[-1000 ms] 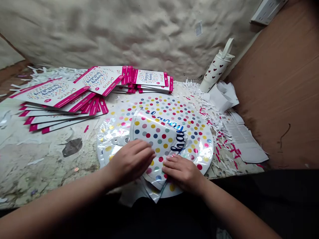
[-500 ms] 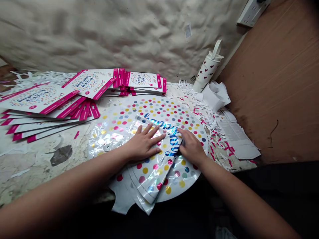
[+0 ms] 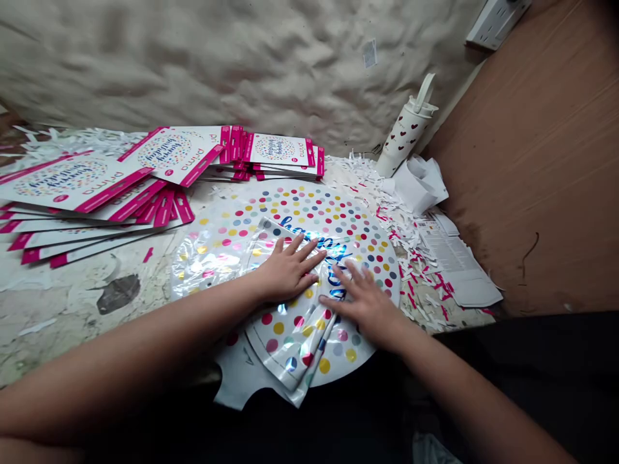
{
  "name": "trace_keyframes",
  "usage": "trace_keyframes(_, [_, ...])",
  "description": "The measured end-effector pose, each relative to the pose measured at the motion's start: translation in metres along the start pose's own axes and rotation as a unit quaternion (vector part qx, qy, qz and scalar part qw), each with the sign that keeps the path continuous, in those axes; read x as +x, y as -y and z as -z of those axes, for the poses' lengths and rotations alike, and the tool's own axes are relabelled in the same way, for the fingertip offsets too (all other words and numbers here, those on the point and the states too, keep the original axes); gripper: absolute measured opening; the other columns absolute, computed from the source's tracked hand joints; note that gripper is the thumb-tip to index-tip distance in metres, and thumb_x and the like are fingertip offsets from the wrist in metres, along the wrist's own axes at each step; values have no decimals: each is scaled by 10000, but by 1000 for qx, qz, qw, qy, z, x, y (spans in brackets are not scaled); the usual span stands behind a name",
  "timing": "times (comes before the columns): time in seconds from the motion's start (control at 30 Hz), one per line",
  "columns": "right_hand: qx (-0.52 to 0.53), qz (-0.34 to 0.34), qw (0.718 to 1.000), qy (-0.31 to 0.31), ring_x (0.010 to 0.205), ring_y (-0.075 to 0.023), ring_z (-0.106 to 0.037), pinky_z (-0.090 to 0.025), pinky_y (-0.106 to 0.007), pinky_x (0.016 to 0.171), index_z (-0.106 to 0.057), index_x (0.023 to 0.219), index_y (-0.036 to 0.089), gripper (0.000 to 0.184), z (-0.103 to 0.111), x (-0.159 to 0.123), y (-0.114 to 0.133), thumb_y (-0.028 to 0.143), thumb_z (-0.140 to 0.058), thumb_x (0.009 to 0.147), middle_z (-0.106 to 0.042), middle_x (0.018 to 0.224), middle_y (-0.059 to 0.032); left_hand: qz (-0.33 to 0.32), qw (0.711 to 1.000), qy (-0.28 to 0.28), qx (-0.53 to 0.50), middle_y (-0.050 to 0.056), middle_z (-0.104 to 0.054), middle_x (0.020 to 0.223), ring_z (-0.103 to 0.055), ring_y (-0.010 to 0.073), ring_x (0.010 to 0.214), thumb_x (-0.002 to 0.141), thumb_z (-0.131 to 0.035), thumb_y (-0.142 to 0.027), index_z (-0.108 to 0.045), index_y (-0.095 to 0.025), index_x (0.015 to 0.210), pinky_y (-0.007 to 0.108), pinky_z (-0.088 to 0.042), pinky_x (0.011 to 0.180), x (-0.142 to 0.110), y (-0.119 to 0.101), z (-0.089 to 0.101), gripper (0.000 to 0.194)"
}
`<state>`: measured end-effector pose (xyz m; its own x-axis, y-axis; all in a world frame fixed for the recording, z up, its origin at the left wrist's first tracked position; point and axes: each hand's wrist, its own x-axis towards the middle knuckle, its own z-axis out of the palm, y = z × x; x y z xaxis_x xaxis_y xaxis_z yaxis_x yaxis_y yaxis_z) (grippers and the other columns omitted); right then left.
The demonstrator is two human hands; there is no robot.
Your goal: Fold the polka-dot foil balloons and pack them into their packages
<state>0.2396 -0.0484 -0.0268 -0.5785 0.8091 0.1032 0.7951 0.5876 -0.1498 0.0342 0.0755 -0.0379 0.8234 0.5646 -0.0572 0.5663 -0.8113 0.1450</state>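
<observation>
A flat foil balloon [image 3: 285, 335], white with coloured dots and blue lettering, lies folded over in front of me. Beneath it spreads a stack of flat round dotted foil balloons [image 3: 333, 200], whose lower edge hangs past the table's front. My left hand [image 3: 290, 270] rests palm down on the folded balloon with its fingers spread. Just right of it, my right hand [image 3: 365, 303] presses on the fold near the lettering, fingers apart. Both palms cover part of the print.
At the left lie fanned piles of white and pink printed packets [image 3: 72, 183], with another pile [image 3: 280, 151] behind. A heart-patterned bottle [image 3: 406, 135] leans at the back right, beside crumpled white paper [image 3: 420, 183] and paper shreds [image 3: 411, 241]. A brown panel [image 3: 541, 193] borders the right side.
The balloon's upper layer has been folded and pressed flat. My left hand has gone from curled to spread. My right hand has moved along the fold and opened out.
</observation>
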Motion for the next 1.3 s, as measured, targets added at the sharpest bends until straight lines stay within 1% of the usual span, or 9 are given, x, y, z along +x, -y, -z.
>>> trace_keyframes(0.13, [174,109,978,24,1344,-253,-265,-304,-458,1053,-536,1197,339,495,10,-22,32,151,-566,741,-346,1443,-30,5,1000,3,-12,102,-147,1511,-89,394,1361,919,-270,-468,-237,-253,1425,652,-118,996,2,-4,6,550])
trace_keyframes(0.33, [115,-263,954,-89,1063,-292,-546,-487,-479,885,-477,1202,168,530,5,-29,9,293,-651,717,-560,1150,-153,-146,989,21,-28,81,-179,1507,-104,371,1366,891,-328,-521,-275,-299,1407,632,-91,1019,16,-25,6,565])
trace_keyframes(0.4, [61,-221,968,-99,1101,-311,-526,-484,-491,888,-470,1227,155,537,2,-25,6,281,-642,735,-547,1189,-170,-84,996,21,-26,99,-170,1507,-113,400,1356,886,-307,-551,-261,-302,1411,670,-104,987,22,-31,0,583])
trace_keyframes(0.6, [-7,153,974,-169,1145,-243,-533,-456,-419,960,-567,1130,99,294,-7,-12,14,64,-456,860,-623,1164,-140,-1,1000,16,-13,110,-143,1511,-94,363,1370,912,-295,-484,-248,-262,1420,619,-138,1018,24,-39,-4,556])
trace_keyframes(0.77, [129,148,965,-177,959,-184,-630,-495,-343,914,-641,927,102,166,-15,-17,20,80,-493,854,-700,944,-110,19,999,23,-28,128,-136,1507,-85,336,1376,894,-301,-532,-235,-137,1426,529,-126,1073,15,-45,-2,665])
trace_keyframes(0.97, [288,118,949,-44,1096,-181,-573,-457,-330,957,-622,1071,126,291,-9,-24,16,74,-462,833,-623,1171,-132,3,998,51,-39,129,-113,1506,-72,319,1380,900,-323,-498,-209,-117,1431,486,-131,1089,1,-44,2,664])
trace_keyframes(1.1, [473,-47,879,27,974,-175,-635,-498,-320,875,-652,983,175,229,2,-19,6,210,-459,866,-682,1050,-76,-3,997,52,-49,83,-117,1507,-81,261,1388,900,-292,-531,-189,-180,1438,459,-63,1110,-48,-2,4,650])
trace_keyframes(1.23, [597,-345,724,9,658,-167,-654,-547,-320,646,-577,839,182,314,3,4,-3,427,-389,895,-670,724,-25,145,979,46,-139,55,-267,1475,-228,263,1357,903,-258,-517,-322,-205,1398,442,-173,1105,-96,43,28,588])
trace_keyframes(1.3, [585,-433,686,-11,527,-149,-605,-531,-303,537,-532,810,193,309,-1,19,-7,454,-386,887,-620,634,0,241,953,-13,-182,39,-445,1385,-403,258,1269,913,-235,-491,-448,-239,1328,418,-321,1048,-105,44,46,531])
